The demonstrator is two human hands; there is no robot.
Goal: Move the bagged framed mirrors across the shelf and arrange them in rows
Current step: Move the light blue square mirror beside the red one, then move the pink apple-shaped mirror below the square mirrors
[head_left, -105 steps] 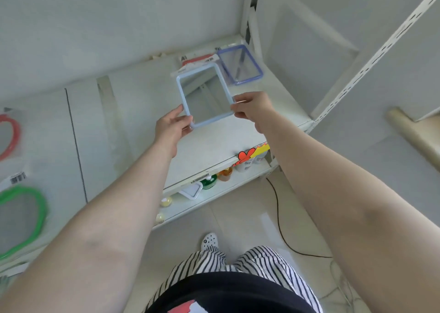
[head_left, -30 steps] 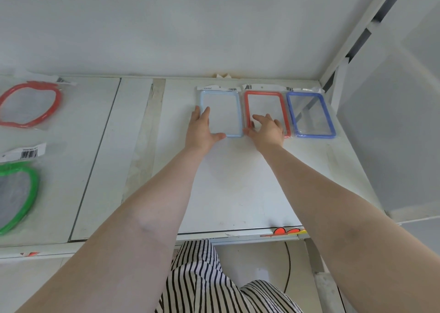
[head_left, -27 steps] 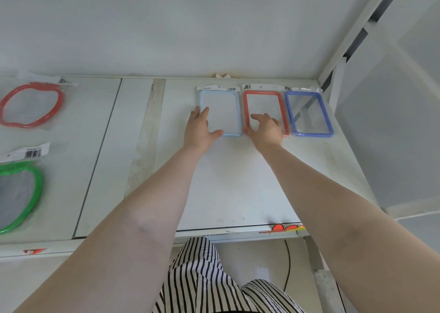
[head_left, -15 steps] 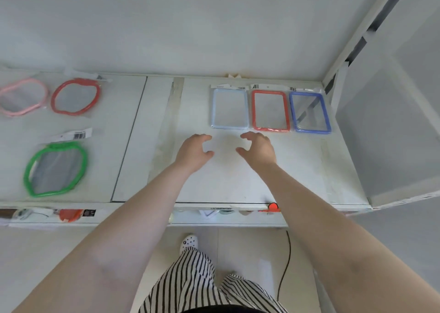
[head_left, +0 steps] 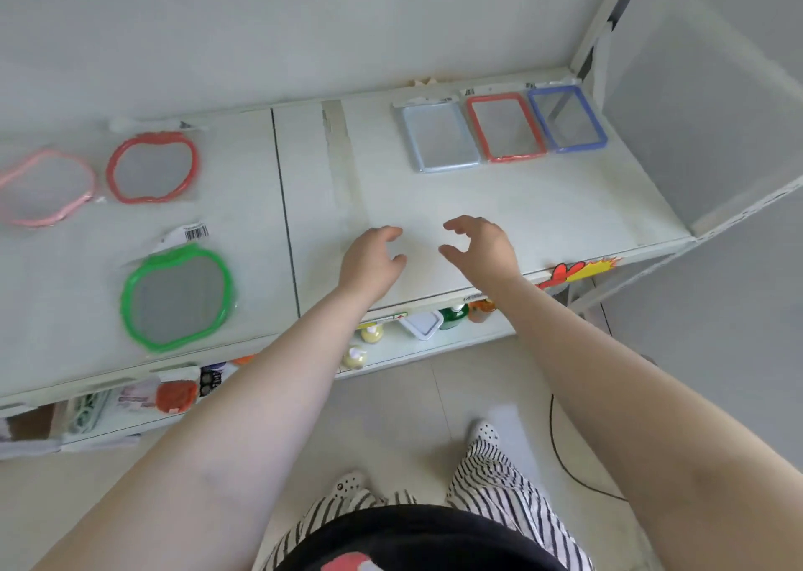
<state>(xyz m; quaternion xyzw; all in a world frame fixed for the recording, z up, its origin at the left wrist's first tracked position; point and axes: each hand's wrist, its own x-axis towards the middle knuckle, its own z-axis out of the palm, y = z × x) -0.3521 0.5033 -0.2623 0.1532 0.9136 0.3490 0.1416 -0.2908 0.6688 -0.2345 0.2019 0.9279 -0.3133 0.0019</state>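
Note:
Three bagged rectangular mirrors lie side by side at the back right of the white shelf [head_left: 543,205]: a light-blue one [head_left: 439,136], a red one [head_left: 505,126] and a dark-blue one [head_left: 567,118]. On the left part lie three apple-shaped bagged mirrors: pink [head_left: 41,188], red [head_left: 152,166] and green [head_left: 177,296]. My left hand [head_left: 373,257] and my right hand [head_left: 480,246] hover over the bare front middle of the shelf, fingers loosely curled, holding nothing.
A lower shelf [head_left: 417,349] under the front edge holds small bottles and packets. A white upright post [head_left: 597,18] and side panel close off the right end. A black cable [head_left: 560,453] runs on the tiled floor beside my feet.
The light-blue mirror was laid down left of the red one. Both hands then let go and drew back toward the shelf's front edge. The view has swung left, showing the apple-shaped mirrors.

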